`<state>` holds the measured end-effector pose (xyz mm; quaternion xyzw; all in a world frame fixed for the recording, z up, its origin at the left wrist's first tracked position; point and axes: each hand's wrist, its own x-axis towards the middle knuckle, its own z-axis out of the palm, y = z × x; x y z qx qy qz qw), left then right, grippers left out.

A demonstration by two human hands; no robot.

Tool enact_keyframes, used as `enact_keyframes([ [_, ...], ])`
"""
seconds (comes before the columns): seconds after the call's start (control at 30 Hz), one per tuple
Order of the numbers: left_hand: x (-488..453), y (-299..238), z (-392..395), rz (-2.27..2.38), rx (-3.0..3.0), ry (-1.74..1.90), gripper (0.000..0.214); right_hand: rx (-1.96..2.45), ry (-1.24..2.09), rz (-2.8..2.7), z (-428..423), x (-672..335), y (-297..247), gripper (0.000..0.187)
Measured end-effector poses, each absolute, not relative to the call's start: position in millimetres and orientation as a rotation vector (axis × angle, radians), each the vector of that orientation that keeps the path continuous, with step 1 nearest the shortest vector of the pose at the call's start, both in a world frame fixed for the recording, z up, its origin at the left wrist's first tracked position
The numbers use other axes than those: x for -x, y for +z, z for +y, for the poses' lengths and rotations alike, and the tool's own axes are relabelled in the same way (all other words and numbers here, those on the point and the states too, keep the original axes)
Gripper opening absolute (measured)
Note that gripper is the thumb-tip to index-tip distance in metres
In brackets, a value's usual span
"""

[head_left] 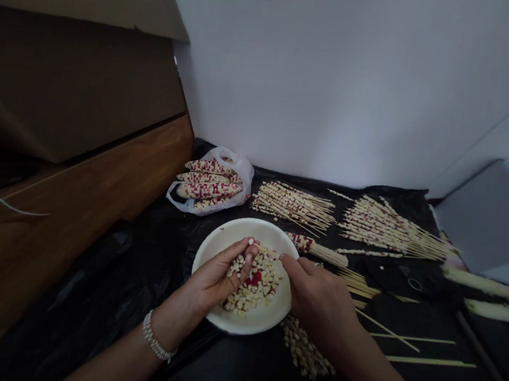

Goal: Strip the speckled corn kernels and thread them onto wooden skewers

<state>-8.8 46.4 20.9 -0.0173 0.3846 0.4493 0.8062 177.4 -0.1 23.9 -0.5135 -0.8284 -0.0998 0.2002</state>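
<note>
Over a white bowl (pixel 211 248) of loose corn kernels (pixel 240 303), my left hand (pixel 210 281) pinches a pale corn kernel (pixel 251 241) between thumb and fingertips. More kernels show near its curled fingers. My right hand (pixel 319 291), at the bowl's right side, is closed on a thin bamboo skewer (pixel 268 251). The skewer points left toward the pinched kernel; whether its tip is inside the kernel I cannot tell. Among the pale kernels in the bowl lie a few dark red ones (pixel 253 279).
Behind the bowl sit a plastic bag of speckled corn cobs (pixel 208 191) and two piles of kernel-threaded skewers (pixel 292 204). A partly stripped cob (pixel 321 251), bare skewers (pixel 422 339) and scattered kernels (pixel 304 348) lie rightward on black plastic sheeting (pixel 131 286). A wooden panel (pixel 112 173) borders the left.
</note>
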Motion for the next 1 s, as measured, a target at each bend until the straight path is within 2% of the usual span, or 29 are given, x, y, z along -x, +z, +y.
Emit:
enact_keyframes([
  [0.43,8.7,14.9,45.4,0.861,-0.043,0.989,0.022,1.414,-0.312,-2.317,-3.8,-174.8,24.3,0.029],
  [0.7,7.3,8.6,44.2,0.832,-0.046,0.994,0.032,1.391,-0.326,-2.3,-4.2,-171.4,24.3,0.029],
  [1.0,7.4,13.1,43.6,0.847,-0.09,0.971,0.019,1.378,-0.349,-2.303,-5.5,-172.3,27.0,0.031],
])
